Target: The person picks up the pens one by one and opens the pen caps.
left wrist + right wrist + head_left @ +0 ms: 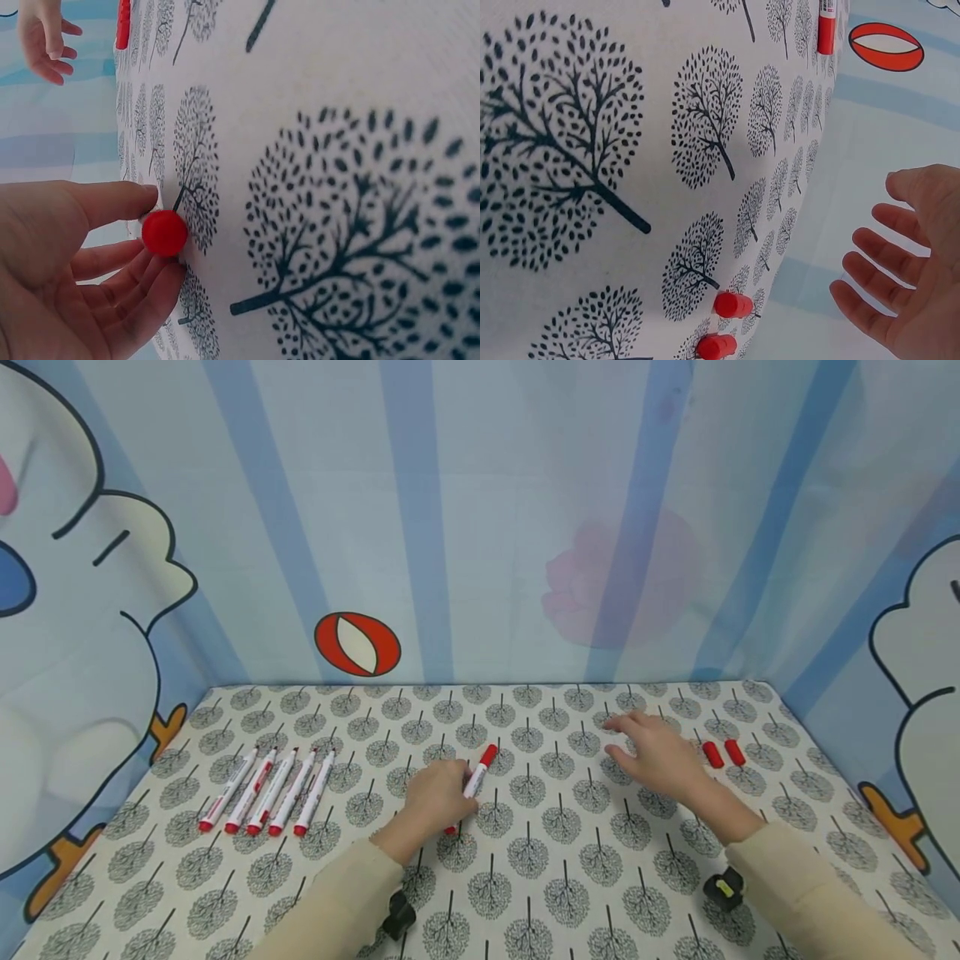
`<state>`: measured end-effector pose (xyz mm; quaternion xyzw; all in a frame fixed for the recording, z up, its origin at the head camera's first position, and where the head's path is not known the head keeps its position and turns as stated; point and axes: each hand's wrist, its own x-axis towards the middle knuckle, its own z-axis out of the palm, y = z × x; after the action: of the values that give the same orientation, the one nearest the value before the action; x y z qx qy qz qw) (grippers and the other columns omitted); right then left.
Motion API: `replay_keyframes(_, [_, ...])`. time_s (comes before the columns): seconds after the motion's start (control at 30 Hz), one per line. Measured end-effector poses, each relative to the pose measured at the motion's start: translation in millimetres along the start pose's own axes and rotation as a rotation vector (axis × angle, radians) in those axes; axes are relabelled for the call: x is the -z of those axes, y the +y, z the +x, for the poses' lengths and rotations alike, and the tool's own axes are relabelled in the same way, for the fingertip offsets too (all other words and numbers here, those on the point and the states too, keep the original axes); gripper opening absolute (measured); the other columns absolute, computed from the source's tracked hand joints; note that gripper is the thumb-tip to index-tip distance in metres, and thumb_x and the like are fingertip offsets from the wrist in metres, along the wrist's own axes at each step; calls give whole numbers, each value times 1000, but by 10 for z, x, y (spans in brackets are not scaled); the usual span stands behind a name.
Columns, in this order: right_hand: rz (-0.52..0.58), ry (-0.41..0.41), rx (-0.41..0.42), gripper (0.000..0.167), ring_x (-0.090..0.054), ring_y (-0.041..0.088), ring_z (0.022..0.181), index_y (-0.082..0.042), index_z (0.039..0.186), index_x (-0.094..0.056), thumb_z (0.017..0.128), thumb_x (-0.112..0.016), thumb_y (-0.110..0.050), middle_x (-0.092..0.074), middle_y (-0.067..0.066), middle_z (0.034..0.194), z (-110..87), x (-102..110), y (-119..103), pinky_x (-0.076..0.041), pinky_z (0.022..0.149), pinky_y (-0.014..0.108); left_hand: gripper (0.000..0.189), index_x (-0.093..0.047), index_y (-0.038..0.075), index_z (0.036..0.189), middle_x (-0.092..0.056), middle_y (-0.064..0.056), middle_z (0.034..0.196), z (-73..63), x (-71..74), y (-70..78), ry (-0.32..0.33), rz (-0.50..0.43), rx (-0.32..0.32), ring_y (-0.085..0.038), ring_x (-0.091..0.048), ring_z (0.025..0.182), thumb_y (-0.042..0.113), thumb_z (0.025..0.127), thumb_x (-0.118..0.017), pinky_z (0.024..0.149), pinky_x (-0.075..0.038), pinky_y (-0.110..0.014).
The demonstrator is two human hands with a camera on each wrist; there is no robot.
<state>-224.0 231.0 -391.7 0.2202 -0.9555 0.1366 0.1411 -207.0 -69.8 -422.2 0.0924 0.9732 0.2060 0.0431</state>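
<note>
A white marker [480, 770] with a red cap lies at the middle of the tree-patterned cloth. My left hand [440, 795] pinches it between thumb and fingers, and its round red end [164, 233] faces the left wrist camera. To the right, my right hand [651, 755] hovers with its fingers spread and nothing in its grasp. Just beyond that hand lie two loose red marker caps, a left one [712, 754] and a right one [734, 752]. The right wrist view shows the same hand [907, 259] with fingers apart.
Several white markers [251, 789] with red ends lie side by side in a row on the left, dark tips pointing away. A printed fabric wall [487, 527] rises behind the cloth-covered table [562, 860], with side panels left and right.
</note>
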Motion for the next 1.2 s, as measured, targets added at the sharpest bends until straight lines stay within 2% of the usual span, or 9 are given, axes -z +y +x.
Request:
replay_keyframes(0.07, [14,-8,8,33,-59,29,84,-6,114,-61,84,-65,-20,-61,12,103,-8,-8,-14,-50,63,39,23,-65,10,90,-57,1,67,-3,1,-5,4,-4,0,-13,-50,51,17,71,-75,43,-40,-26])
replay_keyframes(0.37, [32,9,57,32,-60,30,89,-6,113,-61,84,-66,-17,-61,12,104,-28,-40,-33,-51,72,43,18,-68,10,91,-57,1,67,-39,30,-8,44,-19,-3,-13,-49,51,9,73,-68,43,-39,-27])
replay_keyframes(0.73, [28,-16,77,30,-59,32,96,-6,112,-62,84,-65,-17,-62,12,107,-53,-20,-95,-49,80,46,18,-67,14,92,-57,3,66,1,86,-50,3,-19,32,-14,-49,50,9,75,-66,42,-40,-27])
replay_keyframes(0.87, [36,-39,60,31,-59,29,96,-7,114,-61,85,-64,-20,-62,10,107,-60,-30,-109,-51,77,44,19,-68,14,93,-58,2,67,-26,155,-36,5,-32,18,-14,-49,49,8,76,-67,41,-40,-26])
replay_keyframes(1.2, [47,-66,57,33,-59,27,97,-9,117,-60,86,-63,-22,-62,8,109,-40,-18,-192,-52,76,41,22,-69,17,94,-60,3,76,-77,268,-17,77,-21,-55,-11,-48,53,7,75,-67,41,-39,-25])
